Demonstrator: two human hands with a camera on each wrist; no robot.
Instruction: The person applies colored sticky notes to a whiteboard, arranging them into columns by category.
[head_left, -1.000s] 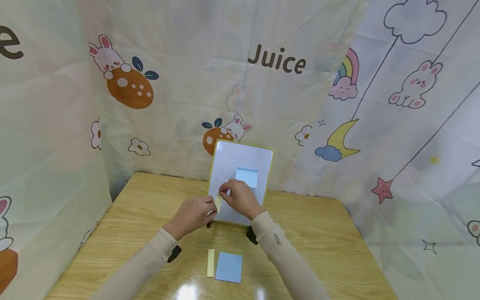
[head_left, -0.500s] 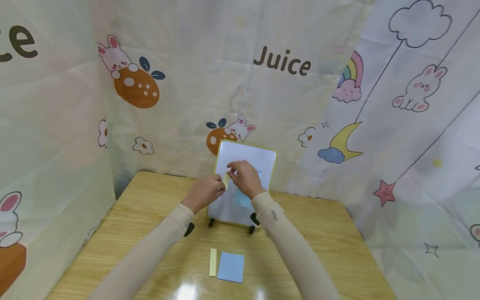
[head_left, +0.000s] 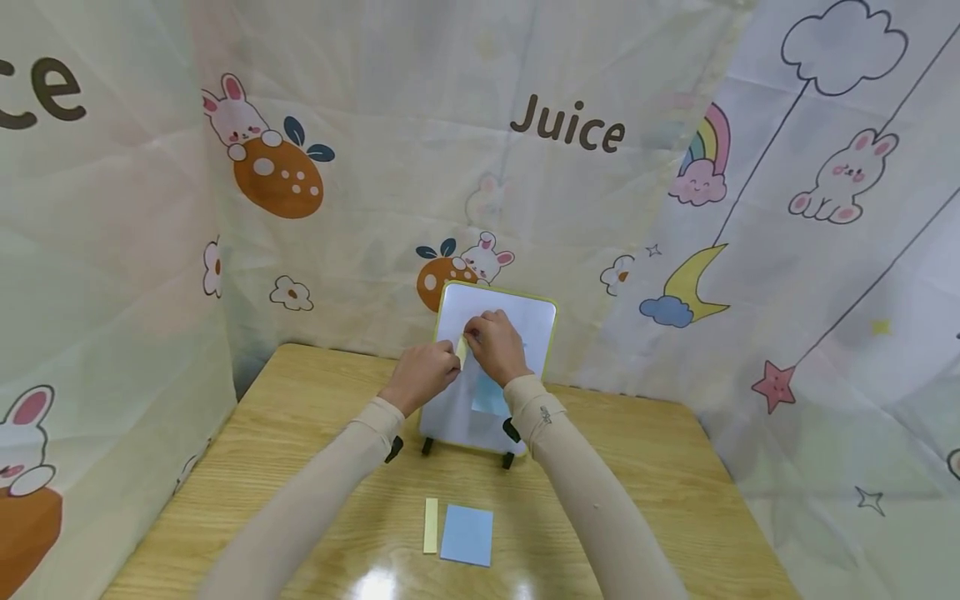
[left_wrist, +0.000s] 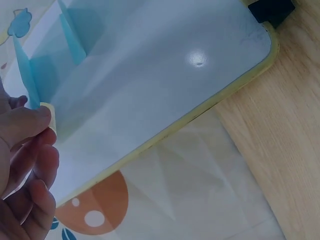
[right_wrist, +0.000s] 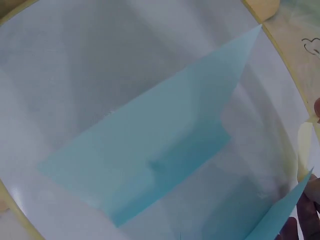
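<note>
In the head view, a narrow yellow sticky note (head_left: 461, 353) stretches between both hands in front of a small whiteboard (head_left: 450, 412). My left hand (head_left: 422, 377) pinches its lower end between thumb and finger. The fingertips of my right hand (head_left: 498, 343) pinch the upper end. A light blue sticky note (right_wrist: 160, 130) clings to the board by one edge and lifts off it. Another blue note (right_wrist: 280, 212) stands out from the board beside the right wrist view's fingertips; in the head view the right hand hides it.
The whiteboard stands tilted on small black feet (head_left: 507, 460) near the back of the wooden table (head_left: 615, 483). In front lie a blue sticky-note pad (head_left: 467, 535) and a narrow yellow pad (head_left: 431, 525). Printed cloth (head_left: 360, 183) hangs around the table.
Both hands have risen along the whiteboard and shifted slightly right, with the yellow sticky note between them. The right hand now covers the upper blue note, and the lower one shows.
</note>
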